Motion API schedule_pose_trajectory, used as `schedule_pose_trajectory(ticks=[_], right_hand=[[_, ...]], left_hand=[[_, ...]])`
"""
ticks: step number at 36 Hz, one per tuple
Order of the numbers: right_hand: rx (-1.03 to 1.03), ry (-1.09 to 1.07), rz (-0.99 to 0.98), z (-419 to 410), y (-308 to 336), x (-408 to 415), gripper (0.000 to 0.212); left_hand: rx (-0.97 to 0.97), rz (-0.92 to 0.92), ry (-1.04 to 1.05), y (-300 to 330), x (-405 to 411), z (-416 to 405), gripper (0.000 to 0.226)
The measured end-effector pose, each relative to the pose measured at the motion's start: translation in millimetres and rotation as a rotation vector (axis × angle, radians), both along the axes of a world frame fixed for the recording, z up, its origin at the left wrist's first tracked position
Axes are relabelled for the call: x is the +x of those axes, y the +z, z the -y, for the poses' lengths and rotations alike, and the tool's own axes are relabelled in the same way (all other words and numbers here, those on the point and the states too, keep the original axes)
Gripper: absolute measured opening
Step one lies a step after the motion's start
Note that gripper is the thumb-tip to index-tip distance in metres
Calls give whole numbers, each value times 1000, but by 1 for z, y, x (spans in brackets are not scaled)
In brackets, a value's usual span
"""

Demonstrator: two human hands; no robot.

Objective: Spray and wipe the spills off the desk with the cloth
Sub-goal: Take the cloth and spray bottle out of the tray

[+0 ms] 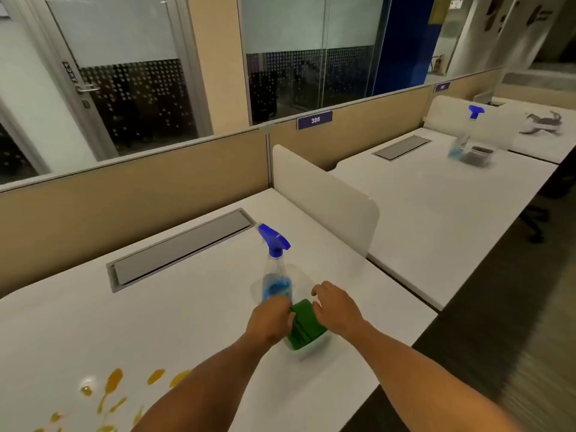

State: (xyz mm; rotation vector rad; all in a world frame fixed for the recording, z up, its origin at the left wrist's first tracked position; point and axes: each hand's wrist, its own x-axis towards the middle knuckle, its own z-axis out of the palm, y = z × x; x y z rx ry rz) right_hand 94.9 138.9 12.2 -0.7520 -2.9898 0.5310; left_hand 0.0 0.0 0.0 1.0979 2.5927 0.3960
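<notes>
A clear spray bottle (276, 277) with a blue trigger head and blue liquid stands upright in a clear plastic container (311, 349) on the white desk (174, 310). A folded green cloth (305, 324) stands in the same container, in front of the bottle. My left hand (269, 322) grips the cloth's left edge. My right hand (335, 307) hovers at the cloth's right side with fingers spread, holding nothing. Orange-yellow spills (113, 380) streak the desk at the lower left, partly hidden by my left forearm.
A grey cable hatch (184, 247) is set into the desk's back. A white divider panel (324, 194) separates the neighbouring desk, where a second spray bottle (466, 135) and container (478, 155) stand. A tan partition with label 386 (314, 120) runs behind.
</notes>
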Motion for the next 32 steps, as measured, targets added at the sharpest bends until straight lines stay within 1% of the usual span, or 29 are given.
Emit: schedule_pose_trajectory(ticks=[2, 6, 9, 12, 15, 19, 21, 25, 29, 32], right_hand=[[-31, -10, 19, 1, -2, -1, 27], [-39, 29, 128, 7, -2, -4, 29], [-64, 21, 196, 8, -7, -6, 30], [-64, 56, 258, 11, -14, -7, 29], [-64, 69, 246, 14, -15, -8, 33], [-77, 77, 237, 16, -15, -9, 43], [-79, 75, 226, 18, -15, -8, 43], [-87, 32, 194, 20, -14, -7, 37], [-192, -89, 139, 17, -8, -11, 35], [-269, -123, 105, 14, 3, -16, 33]], left_hand=[[9, 40, 52, -3, -1, -5, 25], [-15, 89, 111, -5, 2, -14, 24], [-51, 51, 111, -13, -1, -19, 25], [-109, 30, 94, -19, -1, -24, 28], [-150, 17, 100, -20, 1, -27, 26], [-133, 28, 130, -24, 3, -30, 23], [-103, 68, 152, -23, 4, -32, 24], [50, 220, 186, -18, 4, -35, 16], [159, 324, 243, -15, 4, -33, 16], [270, 372, 314, -7, 6, -31, 20]])
